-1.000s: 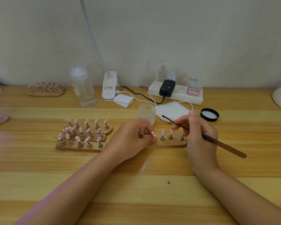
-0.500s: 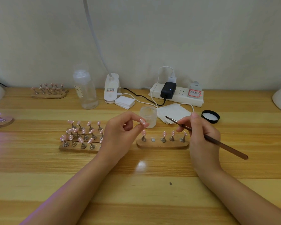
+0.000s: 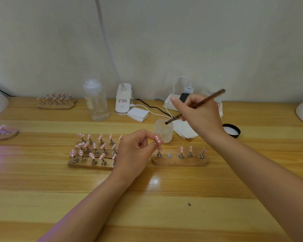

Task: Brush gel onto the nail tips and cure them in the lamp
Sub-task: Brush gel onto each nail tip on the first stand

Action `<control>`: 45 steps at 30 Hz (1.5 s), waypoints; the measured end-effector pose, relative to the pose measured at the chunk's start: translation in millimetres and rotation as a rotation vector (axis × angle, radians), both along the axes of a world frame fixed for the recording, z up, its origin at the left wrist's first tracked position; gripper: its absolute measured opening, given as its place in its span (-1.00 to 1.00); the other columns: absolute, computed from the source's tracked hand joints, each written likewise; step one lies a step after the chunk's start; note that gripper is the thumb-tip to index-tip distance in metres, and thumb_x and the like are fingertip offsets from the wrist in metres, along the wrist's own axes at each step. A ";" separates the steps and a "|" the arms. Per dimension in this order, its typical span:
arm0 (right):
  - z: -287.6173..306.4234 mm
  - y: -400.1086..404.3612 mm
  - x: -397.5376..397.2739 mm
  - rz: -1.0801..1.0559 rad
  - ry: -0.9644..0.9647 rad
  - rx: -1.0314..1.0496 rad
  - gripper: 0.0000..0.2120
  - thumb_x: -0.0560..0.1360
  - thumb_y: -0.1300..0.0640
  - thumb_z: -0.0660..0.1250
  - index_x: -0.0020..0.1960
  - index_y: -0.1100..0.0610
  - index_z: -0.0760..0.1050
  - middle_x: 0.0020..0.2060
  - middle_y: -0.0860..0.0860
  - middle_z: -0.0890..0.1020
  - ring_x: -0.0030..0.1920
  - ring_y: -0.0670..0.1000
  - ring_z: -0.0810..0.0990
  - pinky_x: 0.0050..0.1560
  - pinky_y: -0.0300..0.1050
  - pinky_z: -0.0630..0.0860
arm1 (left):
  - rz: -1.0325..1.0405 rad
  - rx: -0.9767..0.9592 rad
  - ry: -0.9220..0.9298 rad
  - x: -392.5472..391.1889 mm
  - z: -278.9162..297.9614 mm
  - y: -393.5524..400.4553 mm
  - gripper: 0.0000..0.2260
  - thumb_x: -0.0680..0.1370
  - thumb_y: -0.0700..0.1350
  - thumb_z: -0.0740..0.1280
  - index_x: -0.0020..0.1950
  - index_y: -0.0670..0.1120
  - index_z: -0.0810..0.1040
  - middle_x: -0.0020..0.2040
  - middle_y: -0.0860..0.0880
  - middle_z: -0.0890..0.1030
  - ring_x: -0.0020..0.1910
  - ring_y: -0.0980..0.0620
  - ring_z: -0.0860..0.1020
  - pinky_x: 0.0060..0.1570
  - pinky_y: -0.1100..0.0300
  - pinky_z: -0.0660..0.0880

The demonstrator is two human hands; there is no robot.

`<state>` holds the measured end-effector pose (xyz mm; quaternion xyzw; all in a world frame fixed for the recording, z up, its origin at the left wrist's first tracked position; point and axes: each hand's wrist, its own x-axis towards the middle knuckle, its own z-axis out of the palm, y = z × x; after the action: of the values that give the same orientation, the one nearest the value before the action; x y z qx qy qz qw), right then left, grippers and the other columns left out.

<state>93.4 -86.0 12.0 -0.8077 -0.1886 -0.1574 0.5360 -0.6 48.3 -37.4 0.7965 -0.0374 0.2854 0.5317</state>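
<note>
One nail tip [image 3: 158,139], pink with white dots, is being pinched on its stand between the thumb and forefinger of my left hand [image 3: 136,151], just above the near wooden holder [image 3: 179,160], where an empty magnet spot is showing between the stands that are standing there. My right hand [image 3: 198,116] is gripping the brush [image 3: 196,106] in a pen-like hold and dipping its tip into the frosted gel jar [image 3: 164,131] just behind the held tip.

I am judging the risks from here. The brush may be coming out overloaded, and a drip could be landing on the counter [image 3: 147,206] or on the tips in the holder below. My right wrist is hanging over the white wipes [image 3: 185,131] and near the jar, so a careless pull could be tipping the jar. The pinch on the small stand is looking light, and brush pressure could be twisting it loose. The jar's black lid [image 3: 232,131] is lying off to the right, so the gel is sitting uncovered beside whatever light is glowing purple at the far left.
</note>
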 end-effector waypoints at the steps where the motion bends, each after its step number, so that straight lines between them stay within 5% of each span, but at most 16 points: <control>1: 1.0 5.0 5.0 -0.007 -0.002 -0.067 -0.63 0.42 -0.06 0.39 -0.48 0.05 0.39 -0.60 -0.13 0.49 -0.42 -0.12 0.50 -0.28 -0.15 0.45 | 0.003 -0.005 0.001 -0.1 -0.3 0.0 -0.83 0.40 -0.25 0.44 -0.30 0.00 0.56 -0.61 0.11 0.24 -0.55 0.18 0.18 -0.34 0.32 0.35; 9: -10.0 31.0 22.4 -0.050 -0.040 -0.422 -0.63 0.45 -0.06 0.31 -0.46 0.06 0.33 -0.48 -0.05 0.46 -0.28 0.01 0.50 -0.40 -0.19 0.29 | -0.042 -0.058 -0.010 -3.5 0.4 -0.5 -0.94 0.42 -0.30 0.41 -0.24 -0.18 0.60 -0.53 0.07 0.34 -0.52 0.21 0.31 -0.40 0.46 0.30; 15: -7.0 26.6 24.8 -0.053 0.057 -0.197 -0.61 0.43 0.00 0.36 -0.51 0.06 0.35 -0.57 -0.07 0.46 -0.36 -0.01 0.54 -0.26 -0.14 0.46 | -0.001 -0.055 0.020 -3.7 0.9 0.2 -0.89 0.41 -0.26 0.43 -0.27 -0.08 0.59 -0.61 0.17 0.28 -0.52 0.16 0.19 -0.45 0.47 0.19; 18: -1.3 17.3 28.9 -0.100 0.093 -0.041 -0.59 0.44 0.05 0.36 -0.53 0.07 0.34 -0.66 -0.10 0.43 -0.47 -0.08 0.55 -0.28 -0.17 0.49 | 0.005 -0.091 0.026 -3.1 -0.6 0.9 -0.87 0.40 -0.24 0.44 -0.30 -0.04 0.58 -0.50 0.18 0.42 -0.54 0.18 0.24 -0.44 0.48 0.20; 23: 0.0 3.9 32.7 -0.117 0.213 0.106 -0.61 0.46 0.10 0.35 -0.49 0.12 0.34 -0.69 -0.09 0.42 -0.64 -0.23 0.43 -0.60 -0.51 0.27 | 0.032 -0.073 -0.002 -1.1 -1.8 1.0 -0.84 0.39 -0.23 0.45 -0.30 0.00 0.57 -0.44 0.17 0.49 -0.49 0.10 0.34 -0.31 0.51 0.32; 27: -2.8 -0.9 32.5 -0.119 0.270 0.124 -0.64 0.47 0.11 0.34 -0.47 0.13 0.37 -0.63 -0.02 0.45 -0.62 -0.25 0.42 -0.56 -0.56 0.26 | 0.013 -0.068 0.008 -0.7 -1.8 1.8 -0.86 0.37 -0.21 0.45 -0.30 0.02 0.59 -0.27 0.17 0.59 -0.33 0.10 0.44 -0.30 0.43 0.40; 34: -0.8 -4.5 28.7 -0.117 0.259 0.133 -0.66 0.47 0.14 0.33 -0.45 0.15 0.39 -0.63 -0.02 0.44 -0.64 -0.25 0.41 -0.55 -0.58 0.27 | 0.013 -0.126 0.020 -0.4 -2.2 1.8 -0.86 0.37 -0.27 0.45 -0.28 -0.04 0.59 -0.30 0.07 0.62 -0.27 0.17 0.56 -0.29 0.40 0.49; 45: 4.6 -15.5 23.0 -0.152 0.279 0.328 -0.64 0.47 0.05 0.34 -0.46 0.12 0.39 -0.69 -0.10 0.43 -0.57 -0.17 0.42 -0.30 -0.24 0.44 | -0.001 -0.240 0.020 0.3 -2.8 0.5 -0.87 0.38 -0.25 0.44 -0.24 -0.02 0.60 -0.23 0.15 0.67 -0.19 0.20 0.63 -0.22 0.42 0.50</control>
<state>116.4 -101.5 16.6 -0.7357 -0.0232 -0.1126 0.6675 -0.3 48.8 -40.3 0.7300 0.0019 0.2795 0.6236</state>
